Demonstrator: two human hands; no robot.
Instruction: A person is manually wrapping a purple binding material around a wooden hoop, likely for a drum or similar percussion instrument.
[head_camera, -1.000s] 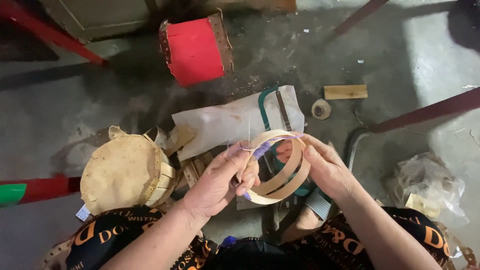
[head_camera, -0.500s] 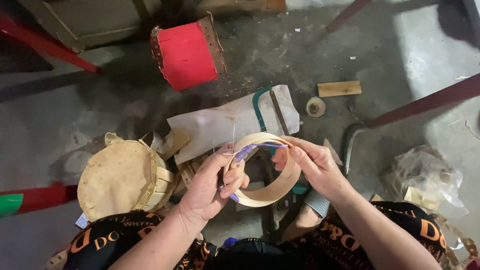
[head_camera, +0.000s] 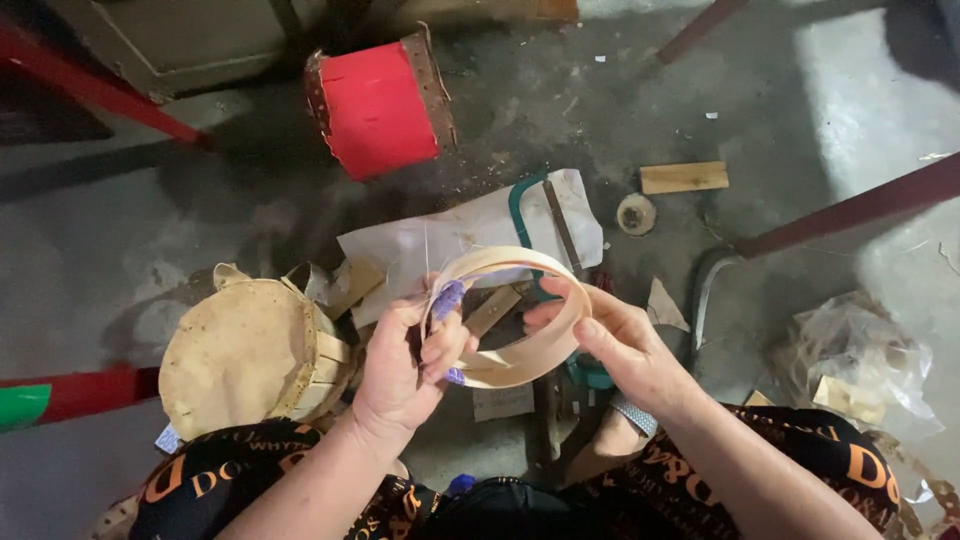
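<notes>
Left hand (head_camera: 405, 375) closed around the near edge of the thin bamboo hoop (head_camera: 520, 312), thumb and taped fingers pinching the overlap where the strip's two ends met. Purple tape (head_camera: 447, 298) wrapped on two of those fingers, right at the pinch. Right hand (head_camera: 610, 345) cupped loosely on the far side, fingers curled inside the ring, thumb outside, steadying rather than clamping. Hoop held in the air above the lap, tilted toward the camera, clear of everything on the floor.

Judged best done this way: overlap kept flat and squeezed from both faces, edges lined up flush so the ring stayed round; right hand only guiding, since too hard a squeeze on so thin a strip would likely kink or split it. Whether a thread or fine strip ran up from the joint, could not tell for certain; a faint pale line showed there.

Directly beneath, scraps of wood strip (head_camera: 495, 310) and a white sack (head_camera: 450, 240) lying on the concrete floor (head_camera: 150, 230), with a green-framed saw (head_camera: 530, 205) across the sack. Left of the knees, a round woven basket (head_camera: 245, 355) resting upside down. Farther off, a red drum-shaped container (head_camera: 378, 105) on its side, a small wooden block (head_camera: 684, 177) and a roll of tape (head_camera: 636, 213) near it. Crumpled clear plastic (head_camera: 860, 355) at the right.
</notes>
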